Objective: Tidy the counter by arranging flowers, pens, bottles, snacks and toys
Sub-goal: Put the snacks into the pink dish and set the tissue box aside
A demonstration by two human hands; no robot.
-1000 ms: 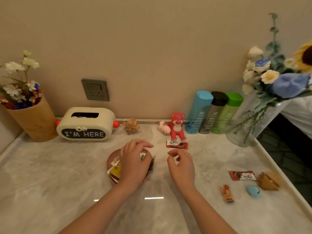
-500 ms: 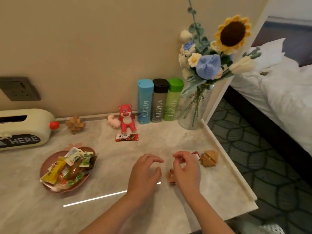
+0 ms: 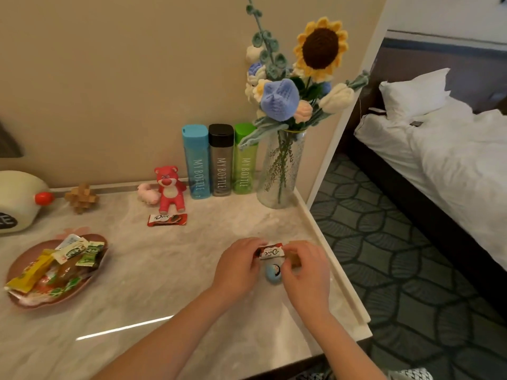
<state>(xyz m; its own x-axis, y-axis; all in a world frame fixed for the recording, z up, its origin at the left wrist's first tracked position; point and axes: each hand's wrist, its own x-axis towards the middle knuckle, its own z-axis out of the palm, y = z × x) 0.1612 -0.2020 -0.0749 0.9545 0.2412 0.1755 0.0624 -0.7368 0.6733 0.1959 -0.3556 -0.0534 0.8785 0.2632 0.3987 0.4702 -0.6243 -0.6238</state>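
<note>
Marble counter [image 3: 170, 272] runs along a beige wall, a bed beyond its right end. Near that right edge both hands meet over a Dove chocolate bar [image 3: 270, 251]: the left hand [image 3: 238, 268] pinches its left end, the right hand [image 3: 306, 271] its right end, fingers curled. Just below the bar, between the hands, lies a small blue toy [image 3: 273, 274].

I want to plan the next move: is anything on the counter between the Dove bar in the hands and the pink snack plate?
Nothing visible blocks it. The held Dove bar and the pink plate are separated by bare counter; the other Dove bar lies farther back.
</note>
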